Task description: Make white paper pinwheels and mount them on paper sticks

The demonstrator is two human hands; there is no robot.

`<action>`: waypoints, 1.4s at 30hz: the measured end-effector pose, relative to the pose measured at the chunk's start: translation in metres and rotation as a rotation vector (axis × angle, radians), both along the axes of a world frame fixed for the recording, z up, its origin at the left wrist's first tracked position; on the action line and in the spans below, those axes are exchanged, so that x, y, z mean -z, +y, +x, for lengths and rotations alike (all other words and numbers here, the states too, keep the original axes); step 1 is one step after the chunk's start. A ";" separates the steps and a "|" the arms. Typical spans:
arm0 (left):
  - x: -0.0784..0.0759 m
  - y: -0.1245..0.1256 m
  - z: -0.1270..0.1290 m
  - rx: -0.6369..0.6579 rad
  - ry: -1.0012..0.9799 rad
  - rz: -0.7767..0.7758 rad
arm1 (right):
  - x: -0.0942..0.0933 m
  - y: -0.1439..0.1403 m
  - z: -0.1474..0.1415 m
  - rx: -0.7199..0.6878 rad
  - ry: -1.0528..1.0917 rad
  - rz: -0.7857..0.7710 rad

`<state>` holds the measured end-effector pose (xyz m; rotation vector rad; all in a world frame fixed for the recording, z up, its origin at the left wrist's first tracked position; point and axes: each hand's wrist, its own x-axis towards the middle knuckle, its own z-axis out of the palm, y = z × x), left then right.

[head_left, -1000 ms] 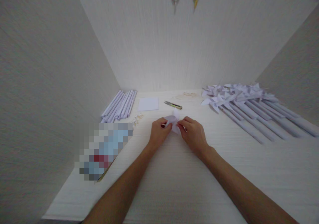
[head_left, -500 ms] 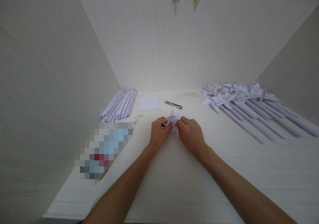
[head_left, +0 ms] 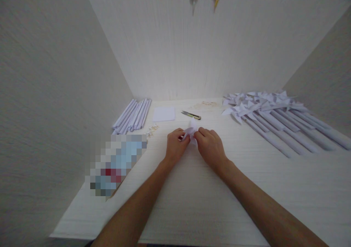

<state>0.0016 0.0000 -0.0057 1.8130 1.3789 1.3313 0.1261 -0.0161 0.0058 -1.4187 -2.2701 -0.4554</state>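
Between my hands is a white paper pinwheel head (head_left: 193,123), its curled blades rising above my fingers. My left hand (head_left: 177,143) is closed on its left side, thumb and fingers pinching the paper. From the right, my right hand (head_left: 210,141) pinches the same paper with bent fingers. My fingers hide the pinwheel's centre. Just beyond it lie small thread snips (head_left: 191,115), and a stack of white paper squares (head_left: 163,113) sits to their left. Small pale pieces (head_left: 151,130) are scattered left of my left hand.
Rolled white paper sticks (head_left: 132,116) are piled at the back left. Finished paper pinwheels on sticks (head_left: 263,109) heap up at the right. A blurred-out long object (head_left: 119,166) lies at the left. Beige bits (head_left: 207,104) lie near the back wall (head_left: 175,56). Side walls bound the table (head_left: 181,206).
Both hands stay on the paper pinwheel head in nearly the same place, with only slight finger movement. The view has shifted very slightly.
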 end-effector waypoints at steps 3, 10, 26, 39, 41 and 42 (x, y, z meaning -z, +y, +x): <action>0.001 0.001 -0.001 -0.013 0.002 0.008 | 0.001 0.000 -0.001 0.008 -0.022 -0.034; 0.002 0.001 0.000 -0.007 -0.008 0.005 | 0.000 -0.001 -0.002 0.017 -0.009 -0.030; 0.001 -0.001 0.000 -0.028 0.041 0.022 | -0.008 -0.005 -0.004 0.026 -0.013 -0.195; 0.001 0.000 -0.001 -0.061 0.035 0.008 | -0.009 -0.004 -0.001 0.064 0.064 -0.242; 0.000 -0.001 -0.001 -0.080 0.031 -0.004 | -0.008 -0.004 -0.002 0.039 0.090 -0.239; 0.000 -0.001 -0.001 -0.084 0.030 -0.006 | -0.007 -0.004 -0.002 0.022 0.108 -0.242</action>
